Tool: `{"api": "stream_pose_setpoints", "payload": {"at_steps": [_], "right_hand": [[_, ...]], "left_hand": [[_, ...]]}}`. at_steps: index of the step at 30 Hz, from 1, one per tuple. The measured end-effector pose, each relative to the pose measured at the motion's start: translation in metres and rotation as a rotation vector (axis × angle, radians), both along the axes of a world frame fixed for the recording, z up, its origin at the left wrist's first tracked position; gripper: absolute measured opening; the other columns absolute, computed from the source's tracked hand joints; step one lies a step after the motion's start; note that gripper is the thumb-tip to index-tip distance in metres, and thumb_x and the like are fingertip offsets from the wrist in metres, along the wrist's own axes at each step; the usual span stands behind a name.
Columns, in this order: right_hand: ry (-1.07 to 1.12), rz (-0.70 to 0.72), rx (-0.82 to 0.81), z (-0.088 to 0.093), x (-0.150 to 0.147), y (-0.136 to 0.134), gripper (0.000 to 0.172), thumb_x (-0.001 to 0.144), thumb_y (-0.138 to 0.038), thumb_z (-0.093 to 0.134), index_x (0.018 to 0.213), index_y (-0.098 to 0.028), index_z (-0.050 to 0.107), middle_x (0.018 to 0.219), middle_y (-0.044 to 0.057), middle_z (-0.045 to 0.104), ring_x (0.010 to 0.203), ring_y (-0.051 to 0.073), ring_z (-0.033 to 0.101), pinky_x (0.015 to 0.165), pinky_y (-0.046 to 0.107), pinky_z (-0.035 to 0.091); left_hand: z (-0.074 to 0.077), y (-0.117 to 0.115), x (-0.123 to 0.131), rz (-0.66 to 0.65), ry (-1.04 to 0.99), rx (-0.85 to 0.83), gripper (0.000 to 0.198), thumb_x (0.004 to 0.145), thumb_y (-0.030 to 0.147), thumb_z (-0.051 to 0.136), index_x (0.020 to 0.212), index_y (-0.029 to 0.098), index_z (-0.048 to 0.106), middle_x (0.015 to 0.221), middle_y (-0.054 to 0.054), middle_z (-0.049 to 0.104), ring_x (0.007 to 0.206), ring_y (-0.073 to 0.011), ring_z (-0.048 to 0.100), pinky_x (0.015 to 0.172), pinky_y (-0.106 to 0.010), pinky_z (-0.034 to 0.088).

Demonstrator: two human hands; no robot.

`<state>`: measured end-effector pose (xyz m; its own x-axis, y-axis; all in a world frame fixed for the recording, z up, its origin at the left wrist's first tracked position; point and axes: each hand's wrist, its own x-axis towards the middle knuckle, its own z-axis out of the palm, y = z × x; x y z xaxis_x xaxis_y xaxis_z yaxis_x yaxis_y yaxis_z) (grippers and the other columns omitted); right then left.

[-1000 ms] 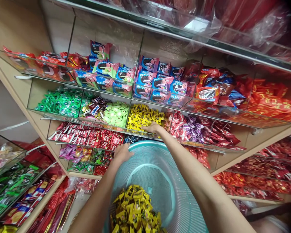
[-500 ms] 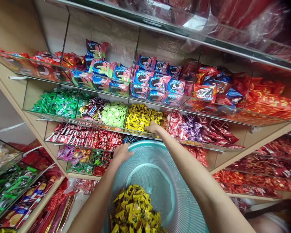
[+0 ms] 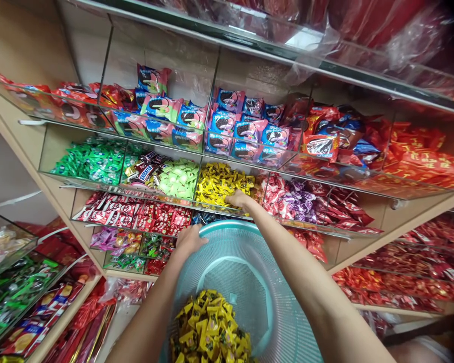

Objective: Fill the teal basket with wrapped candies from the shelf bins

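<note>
A round teal plastic basket (image 3: 249,252) is held up against a candy shelf. My left hand (image 3: 190,240) grips its far rim, fingers curled over the edge. Yellow wrapped candies (image 3: 212,327) lie heaped in the basket's near side. My right hand (image 3: 239,199) reaches over the rim into the clear bin of the same yellow candies (image 3: 219,182). It rests palm down on them, its fingers buried in the pile.
Clear acrylic bins line the wooden shelves. Light green candies (image 3: 177,177) and Snickers bars (image 3: 144,171) lie left of the yellow bin, red and purple sweets (image 3: 298,199) to its right. Blue cookie packs (image 3: 245,128) fill the row above. More shelves stand at left.
My right hand has shifted slightly within the yellow candy bin. The basket and my left hand have held still.
</note>
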<state>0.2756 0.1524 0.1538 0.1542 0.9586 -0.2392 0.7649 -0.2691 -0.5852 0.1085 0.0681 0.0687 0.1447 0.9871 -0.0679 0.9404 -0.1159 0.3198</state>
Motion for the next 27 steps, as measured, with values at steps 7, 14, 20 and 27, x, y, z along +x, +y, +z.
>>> {"api": "stream_pose_setpoints", "payload": {"at_steps": [7, 14, 20, 27], "right_hand": [[-0.048, 0.032, 0.050, 0.004, -0.003, -0.010, 0.061, 0.068, -0.031, 0.059, 0.118, -0.008, 0.034, 0.108, 0.019, 0.053, 0.089, 0.025, 0.056, 0.068, 0.033, 0.046], [0.031, -0.052, 0.137, 0.012, 0.006, -0.007, 0.044, 0.074, -0.029, 0.051, 0.112, -0.010, 0.039, 0.103, 0.016, 0.054, 0.088, 0.023, 0.054, 0.068, 0.031, 0.046], [0.286, -0.130, 0.188, 0.024, 0.016, -0.009, 0.031, 0.078, -0.032, 0.042, 0.103, -0.014, 0.045, 0.090, 0.009, 0.055, 0.072, 0.015, 0.054, 0.055, 0.024, 0.045], [0.632, -0.181, 0.209, 0.028, 0.021, -0.007, 0.023, 0.078, -0.026, 0.037, 0.098, -0.015, 0.043, 0.072, 0.002, 0.052, 0.054, 0.009, 0.048, 0.045, 0.019, 0.041]], "left_hand": [[0.002, -0.002, 0.001, 0.006, 0.008, 0.005, 0.039, 0.067, 0.048, 0.053, 0.099, 0.024, 0.055, 0.093, -0.007, 0.065, 0.089, -0.0247, 0.060, 0.072, -0.031, 0.044], [0.002, -0.002, -0.002, 0.002, 0.006, -0.007, 0.038, 0.068, 0.046, 0.054, 0.099, 0.024, 0.055, 0.093, -0.007, 0.066, 0.089, -0.0243, 0.060, 0.072, -0.031, 0.043], [-0.001, 0.000, 0.000, 0.012, 0.008, 0.002, 0.040, 0.066, 0.048, 0.055, 0.099, 0.025, 0.055, 0.094, -0.006, 0.065, 0.089, -0.0247, 0.059, 0.071, -0.031, 0.043], [0.001, -0.001, 0.002, 0.008, 0.006, 0.003, 0.039, 0.067, 0.048, 0.055, 0.098, 0.025, 0.056, 0.094, -0.006, 0.065, 0.089, -0.0236, 0.060, 0.072, -0.029, 0.043]]}}
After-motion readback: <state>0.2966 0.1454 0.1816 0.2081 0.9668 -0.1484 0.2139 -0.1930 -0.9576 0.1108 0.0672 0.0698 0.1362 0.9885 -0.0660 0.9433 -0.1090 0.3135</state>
